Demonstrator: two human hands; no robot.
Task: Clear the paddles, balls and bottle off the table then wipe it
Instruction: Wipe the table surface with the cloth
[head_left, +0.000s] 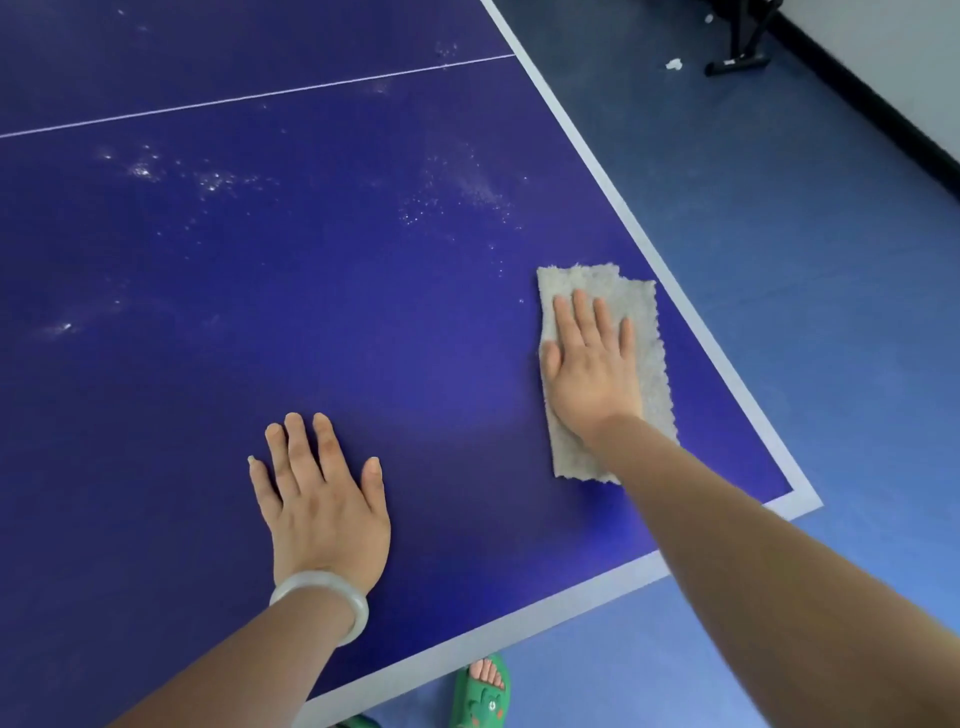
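— Head camera's question: what are your hands doing?
— My right hand (592, 364) lies flat with straight fingers, pressing the grey cloth (636, 306) onto the table (363, 322). It sits near the right-hand corner, just inside the white border (691, 312). I judge a flat palm spreads the pressure, so the whole cloth drags along.
— And the other?
— My left hand (322, 499) is spread palm-down on the bare blue top nearer me, holding nothing. I reckon it props me as I lean.
— Paddles, balls, bottle?
— None shows on the stretch in view, so clearing looks done. White specks (145, 171) lie farther out, well apart from the cloth, not yet wiped.
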